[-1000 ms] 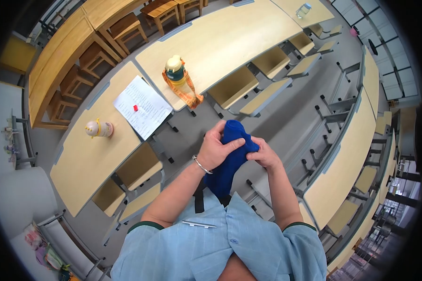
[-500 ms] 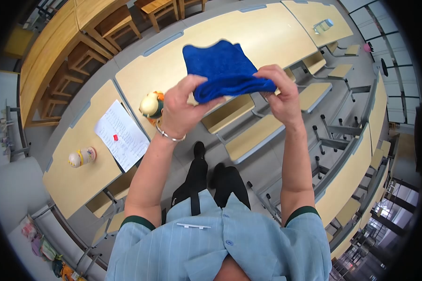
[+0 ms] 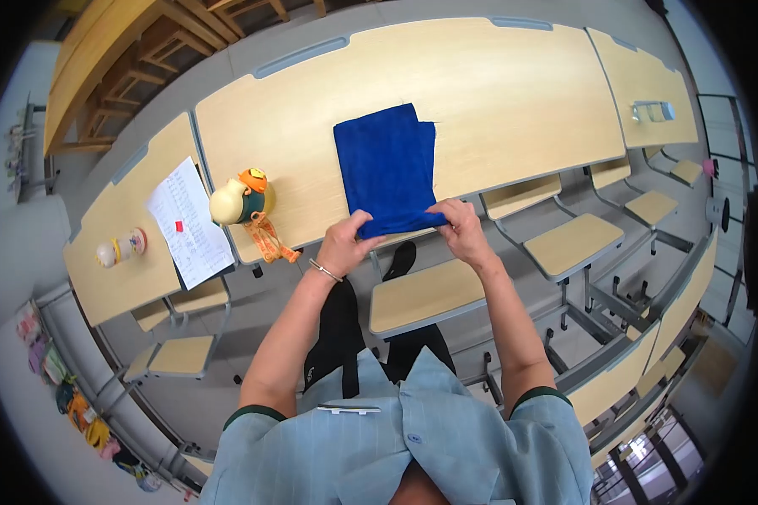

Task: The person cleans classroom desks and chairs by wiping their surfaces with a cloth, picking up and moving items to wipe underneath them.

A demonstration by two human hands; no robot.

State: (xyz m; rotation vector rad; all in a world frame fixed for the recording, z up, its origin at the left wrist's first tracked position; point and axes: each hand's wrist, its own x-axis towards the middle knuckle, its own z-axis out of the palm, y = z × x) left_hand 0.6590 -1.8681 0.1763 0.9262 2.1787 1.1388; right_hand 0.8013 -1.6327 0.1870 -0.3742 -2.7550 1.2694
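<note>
A folded blue cloth (image 3: 386,164) lies on the pale wooden desk (image 3: 514,101), its near edge at the front of the desktop. My left hand (image 3: 347,244) pinches the near left corner between thumb and fingers. At the near right corner, my right hand (image 3: 461,231) grips the cloth the same way. The layers at the far right do not line up, so a smaller flap shows there. A bracelet circles my left wrist.
Left of the cloth stands a cream and green bottle (image 3: 232,204) with an orange lid and strap. Written paper (image 3: 192,227) and another bottle (image 3: 122,248) lie on the left desk. A clear bottle (image 3: 653,111) lies at right. Bench seats (image 3: 429,295) stand below the desk edge.
Both hands have come down and nearer my body with the cloth. It was held up with a thick bunched edge; now it lies flatter on the desk.
</note>
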